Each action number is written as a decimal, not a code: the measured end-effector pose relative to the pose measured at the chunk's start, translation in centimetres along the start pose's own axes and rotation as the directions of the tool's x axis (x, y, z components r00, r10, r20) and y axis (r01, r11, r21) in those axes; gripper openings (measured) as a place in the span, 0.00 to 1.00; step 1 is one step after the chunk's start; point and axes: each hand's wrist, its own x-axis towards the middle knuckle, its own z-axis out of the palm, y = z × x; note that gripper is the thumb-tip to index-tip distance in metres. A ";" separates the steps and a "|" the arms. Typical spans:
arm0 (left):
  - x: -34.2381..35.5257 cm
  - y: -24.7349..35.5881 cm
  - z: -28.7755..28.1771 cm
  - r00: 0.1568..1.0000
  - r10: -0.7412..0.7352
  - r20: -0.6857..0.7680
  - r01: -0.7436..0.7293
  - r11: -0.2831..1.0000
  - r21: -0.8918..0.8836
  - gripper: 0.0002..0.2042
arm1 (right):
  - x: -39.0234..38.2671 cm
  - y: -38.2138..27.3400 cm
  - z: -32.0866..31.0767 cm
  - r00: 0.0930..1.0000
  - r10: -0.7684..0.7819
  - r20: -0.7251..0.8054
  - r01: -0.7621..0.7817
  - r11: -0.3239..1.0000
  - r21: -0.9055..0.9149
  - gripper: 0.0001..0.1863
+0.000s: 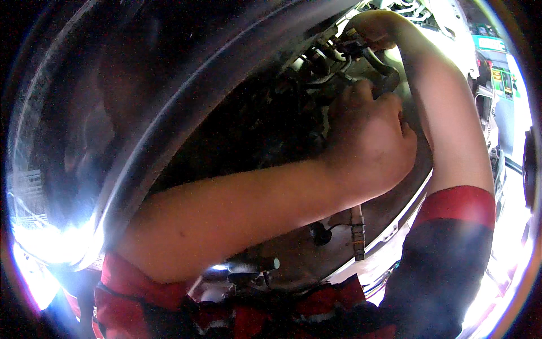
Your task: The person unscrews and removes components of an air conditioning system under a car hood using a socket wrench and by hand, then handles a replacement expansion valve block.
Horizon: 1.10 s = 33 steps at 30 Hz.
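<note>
You have room between the dark panel (147, 85) at left and the pale edge (389, 233) at right, left hand (371, 138) curled near the far hose (383, 68), right hand (377, 29) bent just beyond; I cannot tell whether either's fingers clamp anything.

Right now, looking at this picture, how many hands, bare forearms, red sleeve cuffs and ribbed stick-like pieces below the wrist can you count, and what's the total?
Hands: 2 (left hand, right hand)
Bare forearms: 2 (left forearm, right forearm)
Red cuffs: 2 (left cuff, right cuff)
Ribbed stick-like piece: 1
Total: 7
</note>
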 end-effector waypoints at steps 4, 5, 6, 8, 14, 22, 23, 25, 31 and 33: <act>-0.4 0.4 0.0 1.000 0.005 -0.010 -0.005 0.998 -0.070 0.09 | 0.3 -0.1 -1.1 1.000 0.000 -0.024 0.000 1.000 0.012 0.11; -0.3 0.4 0.1 1.000 0.000 -0.007 0.000 0.997 -0.077 0.08 | 0.5 0.0 -1.3 1.000 0.001 -0.027 -0.001 1.000 0.015 0.11; -0.3 0.8 0.4 1.000 -0.019 -0.007 0.019 0.996 -0.083 0.08 | 0.6 0.2 -1.3 1.000 -0.001 -0.016 0.001 1.000 0.019 0.11; -0.2 1.4 1.1 0.999 -0.039 -0.007 0.039 0.996 -0.076 0.08 | 0.7 0.9 -1.4 1.000 0.001 0.006 -0.001 1.000 0.028 0.11; 0.0 1.0 1.6 1.000 0.006 0.017 -0.007 0.998 0.062 0.10 | -0.4 4.7 0.4 0.997 0.078 0.020 -0.079 0.993 0.090 0.11; -0.5 0.0 1.2 0.994 0.105 0.026 -0.106 0.994 0.030 0.10 | -4.3 11.1 4.9 0.978 0.205 0.045 -0.210 0.957 0.200 0.12; -0.4 0.1 1.1 0.994 0.107 0.034 -0.108 0.994 0.027 0.10 | -4.5 11.5 5.1 0.976 0.214 0.045 -0.218 0.953 0.209 0.12; -0.5 0.7 1.0 0.994 0.075 0.078 -0.078 0.996 0.040 0.10 | -4.7 12.1 5.2 0.974 0.224 0.044 -0.228 0.946 0.229 0.12; -0.3 0.2 0.6 0.991 0.113 0.068 -0.117 0.992 0.049 0.11 | -4.2 11.8 5.9 0.968 0.243 0.061 -0.251 0.934 0.253 0.12; 0.0 0.7 0.3 0.991 0.046 0.128 -0.050 0.998 0.028 0.12 | -4.0 11.7 5.9 0.966 0.248 0.067 -0.257 0.932 0.256 0.12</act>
